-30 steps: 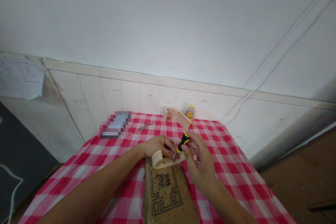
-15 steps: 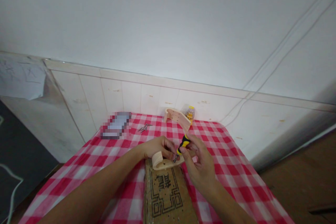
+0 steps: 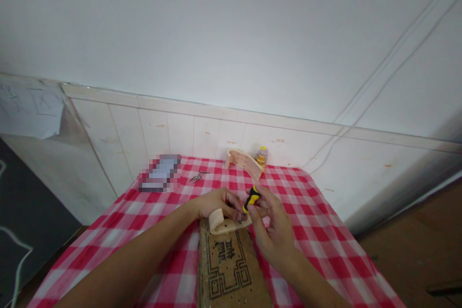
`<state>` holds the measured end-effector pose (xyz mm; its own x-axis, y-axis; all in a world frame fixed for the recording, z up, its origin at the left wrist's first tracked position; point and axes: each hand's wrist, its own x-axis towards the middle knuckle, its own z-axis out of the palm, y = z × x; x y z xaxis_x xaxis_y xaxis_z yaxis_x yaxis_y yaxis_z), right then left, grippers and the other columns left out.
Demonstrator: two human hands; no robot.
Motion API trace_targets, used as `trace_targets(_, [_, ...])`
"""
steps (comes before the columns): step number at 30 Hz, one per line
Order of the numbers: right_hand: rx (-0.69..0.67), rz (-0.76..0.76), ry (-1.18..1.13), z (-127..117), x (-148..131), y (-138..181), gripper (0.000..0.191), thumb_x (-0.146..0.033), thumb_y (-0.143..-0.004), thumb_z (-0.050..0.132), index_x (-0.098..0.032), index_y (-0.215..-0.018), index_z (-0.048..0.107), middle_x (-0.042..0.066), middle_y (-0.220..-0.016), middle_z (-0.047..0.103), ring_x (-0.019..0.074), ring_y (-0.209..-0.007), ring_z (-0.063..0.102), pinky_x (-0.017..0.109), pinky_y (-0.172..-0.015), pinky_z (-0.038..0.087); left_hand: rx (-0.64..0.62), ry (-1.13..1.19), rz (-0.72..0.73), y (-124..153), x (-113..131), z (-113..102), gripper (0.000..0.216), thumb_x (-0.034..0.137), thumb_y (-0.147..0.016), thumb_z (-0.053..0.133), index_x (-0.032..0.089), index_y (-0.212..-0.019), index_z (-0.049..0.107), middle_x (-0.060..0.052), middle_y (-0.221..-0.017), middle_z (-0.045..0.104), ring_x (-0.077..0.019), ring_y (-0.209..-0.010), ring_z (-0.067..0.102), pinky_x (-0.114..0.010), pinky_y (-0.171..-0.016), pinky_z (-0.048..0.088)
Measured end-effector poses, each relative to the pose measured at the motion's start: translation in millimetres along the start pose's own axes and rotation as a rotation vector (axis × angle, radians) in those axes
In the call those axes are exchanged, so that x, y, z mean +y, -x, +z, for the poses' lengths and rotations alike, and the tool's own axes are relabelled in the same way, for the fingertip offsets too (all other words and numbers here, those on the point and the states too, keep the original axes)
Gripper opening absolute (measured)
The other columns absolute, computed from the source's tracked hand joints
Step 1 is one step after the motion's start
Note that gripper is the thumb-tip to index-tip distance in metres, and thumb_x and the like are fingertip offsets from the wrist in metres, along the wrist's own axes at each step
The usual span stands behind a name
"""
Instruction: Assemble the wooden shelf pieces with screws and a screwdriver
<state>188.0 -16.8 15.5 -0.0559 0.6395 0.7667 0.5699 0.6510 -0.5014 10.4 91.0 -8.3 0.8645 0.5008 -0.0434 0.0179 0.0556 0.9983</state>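
Observation:
A yellow-and-black screwdriver (image 3: 252,197) is gripped by the handle in my right hand (image 3: 276,221), tilted so its metal tip points down and left to the wood. Under the tip lies a pale curved wooden piece (image 3: 217,223) with a rolled left end and a dark hole. My left hand (image 3: 220,202) is closed over its far side, thumb and fingertips right beside the screwdriver tip. Whether a screw is between those fingertips is too small to tell. A worn board (image 3: 225,269) with black printed line patterns supports the wooden piece.
Against the wall stand a second curved wooden piece (image 3: 244,162) with holes and a clear, yellow-lidded container (image 3: 262,155). Several loose screws (image 3: 199,176) lie left of them, near a blurred phone-like device (image 3: 160,173). A red-and-white checked cloth (image 3: 317,231) covers the table.
My right hand and the screwdriver handle have turned and shifted slightly left. The left hand and wooden piece stay in place.

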Motion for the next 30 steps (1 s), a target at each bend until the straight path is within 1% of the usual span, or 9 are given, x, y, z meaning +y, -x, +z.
trace_targets(4, [-0.004, -0.002, -0.025, 0.3, 2.7, 0.1, 0.049, -0.016, -0.099, 0.058, -0.031, -0.144, 0.050, 0.011, -0.123, 0.073, 0.0230, -0.099, 0.077, 0.039, -0.083, 0.066, -0.006, -0.016, 0.028, -0.3, -0.6, -0.2, 0.042, 0.054, -0.060, 0.092, 0.017, -0.077, 0.082, -0.003, -0.083, 0.073, -0.0165, -0.078, 0.060, -0.027, -0.074, 0.047])
trace_targets(9, [-0.001, -0.001, 0.003, 0.1, 1.5, -2.5, 0.046, -0.016, -0.098, 0.060, -0.031, -0.141, 0.053, 0.010, -0.119, 0.074, 0.0238, -0.099, 0.076, 0.040, -0.082, 0.066, -0.006, 0.011, 0.021, -0.6, -1.5, -1.2, 0.036, 0.047, -0.060, 0.094, 0.017, -0.077, 0.082, -0.002, -0.082, 0.073, -0.0141, -0.074, 0.060, -0.025, -0.072, 0.046])
trace_targets(14, [-0.006, -0.006, -0.002, -0.8, -0.5, -5.4, 0.045, -0.017, -0.098, 0.061, -0.030, -0.140, 0.054, 0.009, -0.114, 0.074, 0.0226, -0.095, 0.076, 0.039, -0.081, 0.066, -0.014, 0.005, 0.003, 0.0, 2.0, -1.2, 0.040, 0.051, -0.058, 0.094, 0.016, -0.074, 0.080, -0.002, -0.081, 0.072, -0.0146, -0.073, 0.059, -0.026, -0.072, 0.046])
trace_targets(21, [0.012, -0.019, 0.005, -1.4, -2.1, -6.3, 0.045, -0.016, -0.097, 0.061, -0.029, -0.140, 0.054, 0.010, -0.118, 0.073, 0.0232, -0.098, 0.075, 0.039, -0.084, 0.066, -0.008, -0.030, -0.031, -0.1, 1.9, -0.1, 0.036, 0.046, -0.061, 0.091, 0.016, -0.074, 0.077, -0.001, -0.075, 0.070, -0.0140, -0.068, 0.056, -0.027, -0.068, 0.043])
trace_targets(24, [0.010, -0.015, -0.006, -1.7, -4.1, -7.3, 0.045, -0.016, -0.097, 0.061, -0.029, -0.139, 0.055, 0.010, -0.118, 0.073, 0.0234, -0.098, 0.076, 0.039, -0.083, 0.066, 0.063, -0.010, -0.029, 4.6, 26.9, 0.3, 0.036, 0.046, -0.067, 0.086, 0.015, -0.081, 0.074, -0.001, -0.076, 0.068, -0.0135, -0.068, 0.055, -0.027, -0.067, 0.043])
trace_targets(26, [0.004, -0.006, -0.022, -1.8, -5.0, -7.7, 0.045, -0.016, -0.097, 0.062, -0.029, -0.139, 0.056, 0.010, -0.118, 0.074, 0.0232, -0.096, 0.076, 0.039, -0.081, 0.066, 0.189, -0.062, 0.092, 15.7, 58.9, 5.2, 0.035, 0.045, -0.070, 0.084, 0.016, -0.076, 0.066, 0.000, -0.074, 0.064, -0.0124, -0.069, 0.054, -0.026, -0.067, 0.043])
trace_targets(28, [0.007, -0.002, -0.027, -1.7, -5.0, -7.2, 0.044, -0.017, -0.097, 0.061, -0.029, -0.139, 0.056, 0.010, -0.120, 0.073, 0.0237, -0.098, 0.076, 0.039, -0.082, 0.066, 0.259, -0.157, 0.194, 34.8, 94.4, 17.6, 0.036, 0.045, -0.075, 0.082, 0.018, -0.072, 0.058, 0.004, -0.067, 0.055, -0.0103, -0.063, 0.046, -0.024, -0.060, 0.039])
trace_targets(29, [0.009, -0.001, -0.027, -1.6, -4.5, -6.6, 0.044, -0.018, -0.097, 0.061, -0.029, -0.139, 0.056, 0.010, -0.121, 0.073, 0.0246, -0.100, 0.075, 0.041, -0.084, 0.066, 0.237, -0.189, 0.216, 46.3, 109.6, 26.6, 0.035, 0.045, -0.078, 0.080, 0.020, -0.073, 0.056, 0.005, -0.067, 0.052, -0.0103, -0.061, 0.044, -0.024, -0.057, 0.038])
trace_targets(30, [0.013, 0.010, -0.029, -1.5, -3.7, -5.8, 0.043, -0.019, -0.097, 0.062, -0.030, -0.138, 0.056, 0.009, -0.122, 0.073, 0.0253, -0.102, 0.075, 0.042, -0.085, 0.066, 0.175, -0.216, 0.221, 58.1, 121.0, 37.0, 0.032, 0.047, -0.082, 0.076, 0.022, -0.075, 0.057, 0.004, -0.067, 0.053, -0.0111, -0.059, 0.044, -0.025, -0.053, 0.037])
